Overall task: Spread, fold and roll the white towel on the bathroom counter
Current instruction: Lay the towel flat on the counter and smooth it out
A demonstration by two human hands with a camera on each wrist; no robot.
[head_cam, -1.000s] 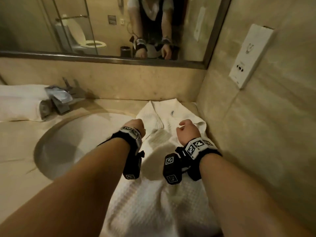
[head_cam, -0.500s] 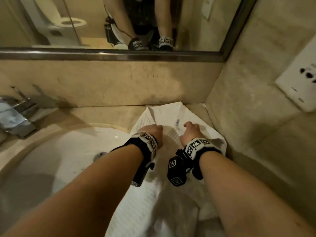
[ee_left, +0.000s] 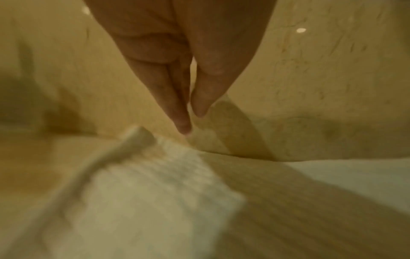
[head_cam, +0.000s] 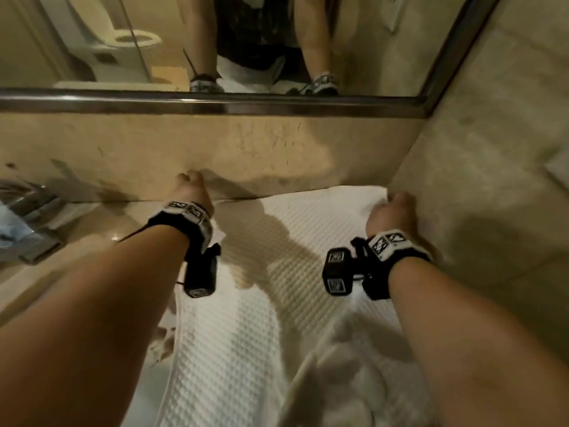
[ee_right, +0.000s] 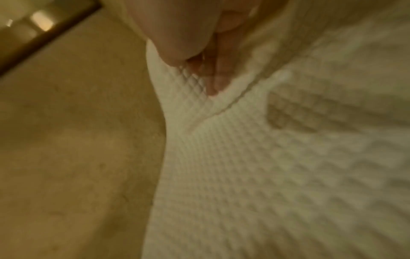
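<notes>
Spread step: right hand grips towel far corner, left hand pinches at other corner, hold unclear; next probably pull flat btw. hands.

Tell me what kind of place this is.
Most likely a bathroom, perhaps a hotel's. A white porcelain toilet shows in the metal-framed wall mirror, a chrome faucet stands at the left, and a white waffle-weave towel lies on the beige stone counter.

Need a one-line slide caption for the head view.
Left hand and right hand pinch far corners of the white towel by the back wall.
</notes>
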